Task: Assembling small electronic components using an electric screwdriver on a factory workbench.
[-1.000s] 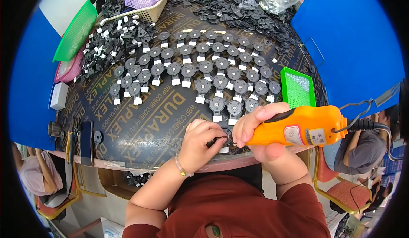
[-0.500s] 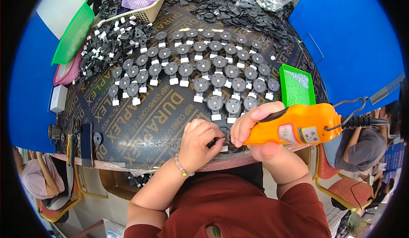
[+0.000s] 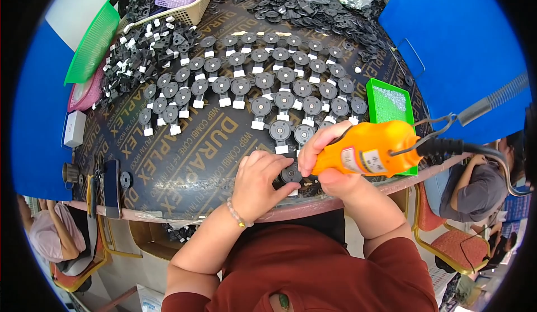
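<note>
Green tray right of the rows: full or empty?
Partly filled. The green tray lies flat on the dark table, with a thin layer of small pale pieces over its floor; what they are cannot be told.

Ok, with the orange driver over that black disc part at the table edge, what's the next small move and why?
Probably press the orange electric screwdriver straight down: its tip sits over the black disc part that the left hand pins at the table's near edge, while the right hand grips the tool.

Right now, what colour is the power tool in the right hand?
Orange, with a black cord at its rear; the power screwdriver in the right hand shows best in the head view.
</note>
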`<state>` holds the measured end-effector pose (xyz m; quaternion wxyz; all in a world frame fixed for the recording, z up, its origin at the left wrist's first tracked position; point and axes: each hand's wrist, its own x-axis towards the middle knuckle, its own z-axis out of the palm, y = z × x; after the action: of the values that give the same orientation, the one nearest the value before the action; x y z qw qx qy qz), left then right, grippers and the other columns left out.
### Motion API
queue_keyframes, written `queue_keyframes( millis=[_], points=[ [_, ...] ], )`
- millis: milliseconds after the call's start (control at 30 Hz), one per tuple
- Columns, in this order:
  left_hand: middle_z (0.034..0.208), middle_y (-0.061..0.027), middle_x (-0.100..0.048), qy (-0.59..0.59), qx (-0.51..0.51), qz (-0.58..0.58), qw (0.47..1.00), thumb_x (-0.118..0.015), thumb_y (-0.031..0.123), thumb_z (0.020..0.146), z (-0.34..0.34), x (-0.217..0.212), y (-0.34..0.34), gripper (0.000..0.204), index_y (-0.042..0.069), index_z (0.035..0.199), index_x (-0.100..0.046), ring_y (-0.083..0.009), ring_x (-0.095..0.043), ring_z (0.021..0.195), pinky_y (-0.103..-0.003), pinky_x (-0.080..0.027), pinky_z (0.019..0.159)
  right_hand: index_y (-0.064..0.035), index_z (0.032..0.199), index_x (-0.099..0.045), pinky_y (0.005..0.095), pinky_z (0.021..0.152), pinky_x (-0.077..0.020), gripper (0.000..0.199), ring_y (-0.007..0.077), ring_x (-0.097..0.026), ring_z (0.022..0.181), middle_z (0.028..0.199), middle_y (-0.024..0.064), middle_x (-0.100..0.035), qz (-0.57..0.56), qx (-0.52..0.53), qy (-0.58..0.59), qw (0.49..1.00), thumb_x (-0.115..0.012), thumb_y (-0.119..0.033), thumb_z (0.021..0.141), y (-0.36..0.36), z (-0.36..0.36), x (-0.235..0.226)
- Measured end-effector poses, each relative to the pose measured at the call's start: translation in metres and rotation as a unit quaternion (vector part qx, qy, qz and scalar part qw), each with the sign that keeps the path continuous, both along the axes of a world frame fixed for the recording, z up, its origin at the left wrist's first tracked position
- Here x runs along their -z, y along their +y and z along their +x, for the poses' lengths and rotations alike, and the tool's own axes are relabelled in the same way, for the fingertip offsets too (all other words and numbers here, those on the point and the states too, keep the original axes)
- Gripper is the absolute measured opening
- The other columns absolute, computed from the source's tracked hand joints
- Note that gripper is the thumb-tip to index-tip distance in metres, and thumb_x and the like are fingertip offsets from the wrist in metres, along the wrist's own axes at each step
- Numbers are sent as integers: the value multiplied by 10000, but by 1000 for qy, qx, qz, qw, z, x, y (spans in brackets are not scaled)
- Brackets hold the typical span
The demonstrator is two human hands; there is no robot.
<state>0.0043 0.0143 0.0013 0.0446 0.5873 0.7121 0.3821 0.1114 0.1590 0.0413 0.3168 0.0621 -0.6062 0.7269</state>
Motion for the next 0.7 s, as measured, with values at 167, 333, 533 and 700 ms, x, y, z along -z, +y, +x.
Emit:
queue_keyframes(
  millis=[167,333,533,700],
  points=[
    [952,-30,-645,23,3,17,1000,-807,287,639,1,2,2,427,94,996,-671,-237,-564,915,-372,-420,795,-43,1034,-472,315,586,-503,519,190,-581,619,741,99,-579,-48,4,-12,999,-810,-315,749,-9,2,4],
    [949,-28,-661,18,-5,-6,1000,-813,296,637,4,-4,0,423,92,982,-679,-243,-571,926,-385,-426,819,-47,1111,-436,340,531,-498,567,206,-560,555,704,94,-559,-53,68,37,996,-725,-432,813,1,7,5],
    [947,-47,-657,55,-19,13,998,-819,313,640,9,-2,0,432,79,973,-674,-256,-570,926,-382,-427,826,-34,1148,-456,239,521,-443,348,114,-547,575,699,40,-557,115,317,58,940,-639,-167,884,107,56,-26],
    [964,-49,-651,65,-7,12,998,-823,320,629,10,-3,4,462,78,990,-666,-252,-565,927,-382,-422,816,-22,1111,-464,243,574,-465,302,103,-563,604,743,23,-552,99,401,-47,909,-640,-124,887,155,77,-11]
  ],
)
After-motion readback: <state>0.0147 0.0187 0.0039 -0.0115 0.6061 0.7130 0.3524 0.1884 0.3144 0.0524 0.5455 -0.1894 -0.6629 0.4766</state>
